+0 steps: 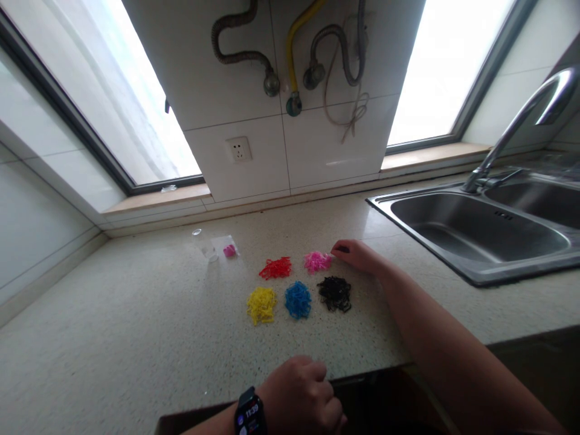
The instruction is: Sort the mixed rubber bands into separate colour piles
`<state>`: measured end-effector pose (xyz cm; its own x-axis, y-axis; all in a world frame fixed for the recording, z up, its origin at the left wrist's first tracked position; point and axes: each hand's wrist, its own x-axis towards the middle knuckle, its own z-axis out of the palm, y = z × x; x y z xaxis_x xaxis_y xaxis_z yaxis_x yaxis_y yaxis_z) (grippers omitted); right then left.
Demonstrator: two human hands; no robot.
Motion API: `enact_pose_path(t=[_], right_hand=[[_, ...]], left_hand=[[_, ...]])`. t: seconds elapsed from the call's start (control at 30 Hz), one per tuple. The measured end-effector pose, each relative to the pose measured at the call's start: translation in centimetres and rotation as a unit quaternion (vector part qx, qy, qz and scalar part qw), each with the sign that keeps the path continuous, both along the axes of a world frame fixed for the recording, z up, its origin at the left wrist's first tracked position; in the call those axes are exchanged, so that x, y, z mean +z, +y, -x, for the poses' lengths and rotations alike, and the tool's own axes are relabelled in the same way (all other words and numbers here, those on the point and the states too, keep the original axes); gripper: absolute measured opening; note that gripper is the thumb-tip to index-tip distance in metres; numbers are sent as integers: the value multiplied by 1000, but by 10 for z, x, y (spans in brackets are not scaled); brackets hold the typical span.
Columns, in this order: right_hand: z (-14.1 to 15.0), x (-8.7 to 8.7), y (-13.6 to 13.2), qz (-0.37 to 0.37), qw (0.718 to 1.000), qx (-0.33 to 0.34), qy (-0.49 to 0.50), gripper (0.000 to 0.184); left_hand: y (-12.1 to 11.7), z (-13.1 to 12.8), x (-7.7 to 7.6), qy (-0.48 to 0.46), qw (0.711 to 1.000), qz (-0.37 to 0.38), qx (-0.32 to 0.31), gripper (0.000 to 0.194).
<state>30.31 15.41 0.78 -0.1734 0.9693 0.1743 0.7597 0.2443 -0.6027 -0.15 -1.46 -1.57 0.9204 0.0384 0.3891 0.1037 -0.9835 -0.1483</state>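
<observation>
Five small heaps of rubber bands lie on the speckled countertop: red bands [275,267], pink bands [318,261], yellow bands [261,305], blue bands [298,300] and black bands [335,293]. My right hand [356,255] reaches in from the right, its thumb and fingertips pinched together at the right edge of the pink heap. Whatever sits between those fingertips is too small to make out. Low at the counter's front edge, my left hand [302,394] is curled closed, a black watch [251,412] on its wrist. Its palm side is hidden.
Left of the heaps stand a clear plastic cup or tube [206,246] and a small clear bag [229,249] with something pink inside. A steel sink [475,226] with a tall faucet [512,124] fills the right. Behind are a tiled wall, a socket [238,149] and hoses.
</observation>
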Motion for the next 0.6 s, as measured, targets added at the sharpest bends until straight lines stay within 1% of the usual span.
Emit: enact_pose_path(t=[0.17, 0.4, 0.6], right_hand=[[0, 0, 0, 4, 1000, 2, 2, 22], [0, 1, 0, 6, 1000, 3, -3, 24], [0, 0, 1, 5, 1000, 7, 3, 23]], left_hand=[[0, 0, 1, -37, 999, 3, -3, 36], [0, -1, 4, -43, 999, 0, -1, 37], [-1, -1, 3, -42, 999, -3, -1, 36]])
